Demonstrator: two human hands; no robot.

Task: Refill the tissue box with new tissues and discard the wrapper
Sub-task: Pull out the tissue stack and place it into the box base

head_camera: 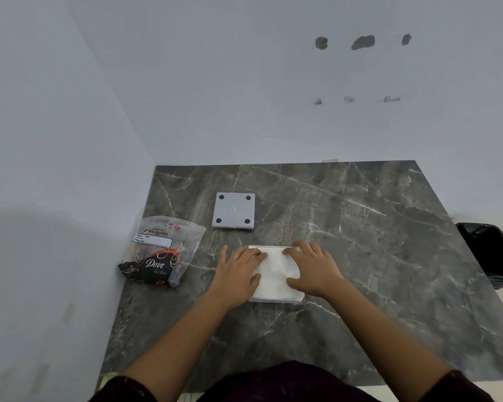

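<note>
A white stack of tissues (276, 275) lies in a white box whose rim (269, 246) shows at the far side, in the middle of the dark marble table (360, 242). My left hand (240, 274) rests flat on the stack's left side and my right hand (312, 269) on its right side, fingers spread and pressing down. A grey square base plate (234, 210) with black feet at its corners lies upside down behind the hands. The clear and black plastic wrapper (160, 253) lies open at the table's left edge.
White walls close off the table at the left and the back. A bin with a black liner (492, 253) stands on the floor beyond the table's right edge.
</note>
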